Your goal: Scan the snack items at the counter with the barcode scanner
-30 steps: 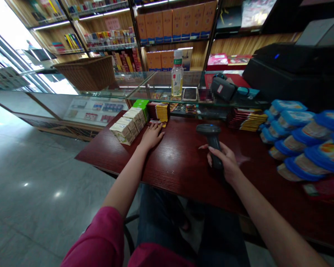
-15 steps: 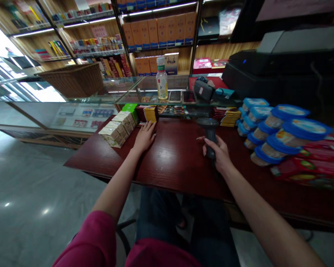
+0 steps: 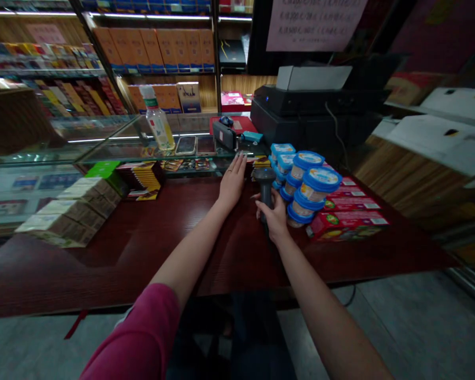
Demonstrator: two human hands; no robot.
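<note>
My right hand is wrapped round the handle of a dark barcode scanner, held upright over the desk. My left hand reaches forward with its fingers stretched out, close to the right-hand stack of yellow and brown packets; whether it touches them I cannot tell. Just right of the scanner stand stacked tubs with blue lids. Beside these lie red boxes. Another stack of yellow and brown packets sits at the left, by a block of pale small boxes.
A glass counter borders the dark red desk at the back. On it stand a drink bottle, phones and a black case. A black printer-like machine is at the back right; white boxes lie further right.
My left hand has left the left-hand packet stack and moved right, near the right-hand stack. The scanner stays in my right hand, now nearer the tubs. The view has turned right.
</note>
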